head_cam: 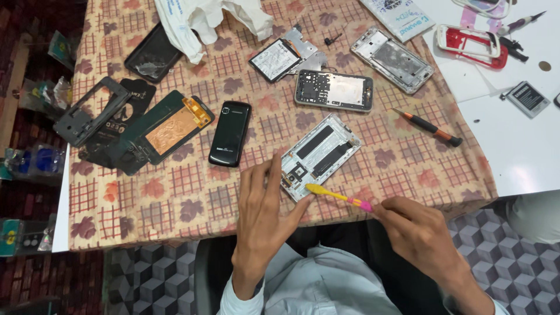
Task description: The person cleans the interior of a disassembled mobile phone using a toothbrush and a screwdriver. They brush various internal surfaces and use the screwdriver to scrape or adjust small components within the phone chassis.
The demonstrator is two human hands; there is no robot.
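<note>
One silver phone frame (319,156), back open, left hand (262,216) flat beside it, right hand (417,230) pinching yellow brush (338,196).

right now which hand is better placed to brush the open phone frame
Right. The right hand holds the yellow brush, its head touching the phone frame; the left hand lies flat, steadying the frame's edge.

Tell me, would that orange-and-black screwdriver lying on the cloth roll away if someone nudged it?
Probably only a little. The screwdriver looks round and slim, so it could roll, but the patterned tablecloth is soft and should slow it. It looks stiff and light, easy to pinch up.
</note>
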